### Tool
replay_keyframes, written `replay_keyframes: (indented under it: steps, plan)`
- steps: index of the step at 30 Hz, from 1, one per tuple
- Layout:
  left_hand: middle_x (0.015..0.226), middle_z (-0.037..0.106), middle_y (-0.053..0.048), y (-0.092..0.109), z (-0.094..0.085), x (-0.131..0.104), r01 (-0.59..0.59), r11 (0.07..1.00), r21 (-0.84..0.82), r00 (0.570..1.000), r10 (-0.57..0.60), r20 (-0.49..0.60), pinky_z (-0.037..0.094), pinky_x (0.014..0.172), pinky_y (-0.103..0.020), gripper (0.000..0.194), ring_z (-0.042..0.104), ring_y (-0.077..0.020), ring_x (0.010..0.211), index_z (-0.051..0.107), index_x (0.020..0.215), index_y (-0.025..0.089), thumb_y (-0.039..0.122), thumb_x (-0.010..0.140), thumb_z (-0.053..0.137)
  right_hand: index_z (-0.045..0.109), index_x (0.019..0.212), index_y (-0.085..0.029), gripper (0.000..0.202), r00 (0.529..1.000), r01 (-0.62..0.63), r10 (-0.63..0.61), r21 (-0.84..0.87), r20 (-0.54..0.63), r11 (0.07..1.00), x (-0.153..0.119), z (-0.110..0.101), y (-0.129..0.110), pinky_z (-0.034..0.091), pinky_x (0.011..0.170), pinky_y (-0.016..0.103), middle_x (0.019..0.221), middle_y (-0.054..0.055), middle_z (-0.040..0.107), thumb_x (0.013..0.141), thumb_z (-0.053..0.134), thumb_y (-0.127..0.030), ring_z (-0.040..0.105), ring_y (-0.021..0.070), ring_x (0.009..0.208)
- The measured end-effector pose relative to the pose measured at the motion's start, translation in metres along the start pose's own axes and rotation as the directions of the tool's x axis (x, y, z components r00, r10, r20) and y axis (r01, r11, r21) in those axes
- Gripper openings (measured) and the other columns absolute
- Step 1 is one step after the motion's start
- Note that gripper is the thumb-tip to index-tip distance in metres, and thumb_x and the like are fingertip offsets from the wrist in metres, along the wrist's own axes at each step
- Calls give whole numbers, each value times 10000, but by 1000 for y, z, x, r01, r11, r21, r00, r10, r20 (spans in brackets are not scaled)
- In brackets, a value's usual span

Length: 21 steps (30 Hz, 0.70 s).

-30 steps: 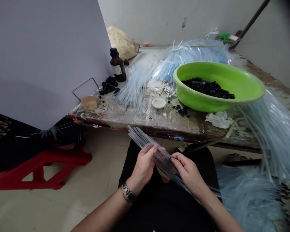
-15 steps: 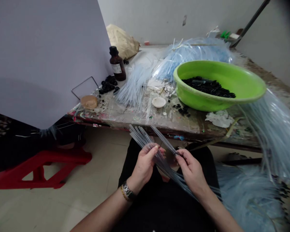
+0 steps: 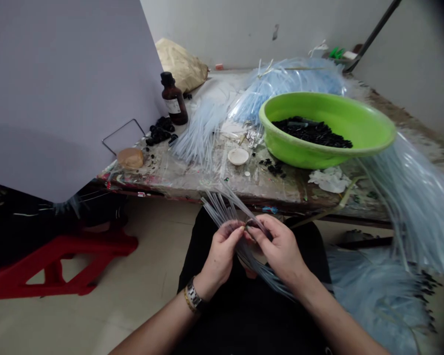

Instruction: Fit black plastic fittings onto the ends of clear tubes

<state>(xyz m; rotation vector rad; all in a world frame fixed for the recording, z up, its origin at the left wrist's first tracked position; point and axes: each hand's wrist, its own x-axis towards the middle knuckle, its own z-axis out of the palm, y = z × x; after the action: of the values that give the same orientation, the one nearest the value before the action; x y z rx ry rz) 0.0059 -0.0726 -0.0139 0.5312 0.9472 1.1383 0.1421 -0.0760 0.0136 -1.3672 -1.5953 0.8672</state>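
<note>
Clear thin plastic tubes form a bundle above my lap, with my left hand closed around it. Several tube ends fan out toward the table edge, and the rest trail down to the right past my wrists. My right hand pinches a few separate tubes, which point up and left over the bundle. The thumbs and fingertips of both hands meet or nearly meet at a small dark piece, too small to make out well.
On the worn table stand a green basin of black pieces, a brown bottle, a white dish and tube bundles. More tubes hang at the right. A red stool is at the left.
My right hand has moved left and slightly up with its tubes, so its fingertips are now at my left hand's. The table scene has shifted slightly left in view.
</note>
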Motion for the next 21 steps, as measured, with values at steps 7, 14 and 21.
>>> replay_keyframes:
  steps: [7,14,21]
  plan:
    - [986,735,-43,-2,1,-2,-99,990,99,990,88,108,467,832,-243,166,635,-165,915,746,950,185,224,792,716,623,859,-199,84,992,127,-128,-85,-6,988,29,5,-12,437,750,277,842,31,625,868,541,-188,582,169,813]
    - [992,740,-58,0,5,-2,-38,998,56,990,30,135,469,831,-254,188,638,-176,913,745,969,178,263,805,711,551,710,-202,133,990,143,-144,-138,-2,980,36,7,-14,395,656,264,730,4,548,842,544,-183,521,148,709]
    - [871,734,-30,3,5,-3,138,970,-199,983,-110,144,507,758,-250,254,656,-142,784,742,917,181,309,708,810,519,732,-204,149,995,67,-73,-80,-73,995,38,0,-25,391,656,259,716,-2,549,877,513,-234,515,142,693]
